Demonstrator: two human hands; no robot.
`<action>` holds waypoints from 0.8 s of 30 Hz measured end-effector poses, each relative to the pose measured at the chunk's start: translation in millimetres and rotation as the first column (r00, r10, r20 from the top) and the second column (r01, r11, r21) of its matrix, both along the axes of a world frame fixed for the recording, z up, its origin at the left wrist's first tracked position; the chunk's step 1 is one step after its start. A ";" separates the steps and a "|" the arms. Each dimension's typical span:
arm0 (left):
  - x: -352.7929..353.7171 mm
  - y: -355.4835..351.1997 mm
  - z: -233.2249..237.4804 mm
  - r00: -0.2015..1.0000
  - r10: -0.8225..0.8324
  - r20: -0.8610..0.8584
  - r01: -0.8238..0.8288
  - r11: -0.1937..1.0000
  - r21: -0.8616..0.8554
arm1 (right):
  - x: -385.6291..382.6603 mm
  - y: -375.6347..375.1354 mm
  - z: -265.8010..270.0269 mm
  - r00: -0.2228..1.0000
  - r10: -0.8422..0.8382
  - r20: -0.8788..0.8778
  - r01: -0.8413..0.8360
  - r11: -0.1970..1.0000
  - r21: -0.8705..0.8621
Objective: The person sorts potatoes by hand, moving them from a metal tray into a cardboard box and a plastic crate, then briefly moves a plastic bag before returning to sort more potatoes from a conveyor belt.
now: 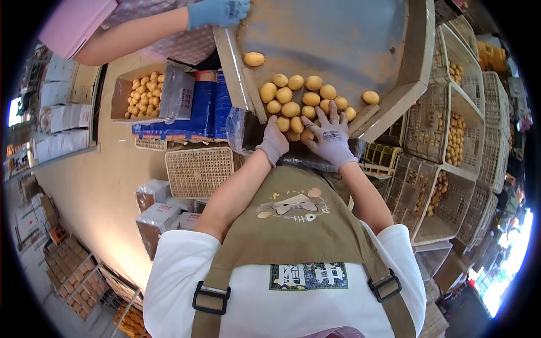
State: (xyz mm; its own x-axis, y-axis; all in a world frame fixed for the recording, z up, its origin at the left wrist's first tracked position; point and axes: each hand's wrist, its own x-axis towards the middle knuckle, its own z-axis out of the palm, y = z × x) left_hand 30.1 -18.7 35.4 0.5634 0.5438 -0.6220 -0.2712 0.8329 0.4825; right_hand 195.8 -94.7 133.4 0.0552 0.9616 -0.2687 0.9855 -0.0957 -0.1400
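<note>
Loose yellow oval fruits (289, 109) lie bunched at the near end of a sloping wooden-sided tray (327, 34). My right hand (329, 138), in a pale grey glove, rests on the nearest fruits with its fingers spread. Also gloved, my left hand (273, 141) is at the left edge of the bunch, beside the lowest fruits; its fingers are largely hidden. Plastic lining (239, 132) shows around the opening below my hands. One fruit (254, 59) sits apart at the left side board, another (370, 97) at the right.
A co-worker's blue-gloved hand (218, 12) is at the tray's upper left edge. A box of the same fruits (143, 98) stands left. Stacked plastic crates (445, 129) with fruit line the right. An upturned crate (200, 172) and white cartons (163, 214) are lower left.
</note>
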 end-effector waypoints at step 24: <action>-1.2 12.1 11.7 0.923 0.230 0.307 -0.016 0.823 -0.568 | -48.0 128.5 4.1 0.984 0.148 -0.101 -0.071 0.840 0.538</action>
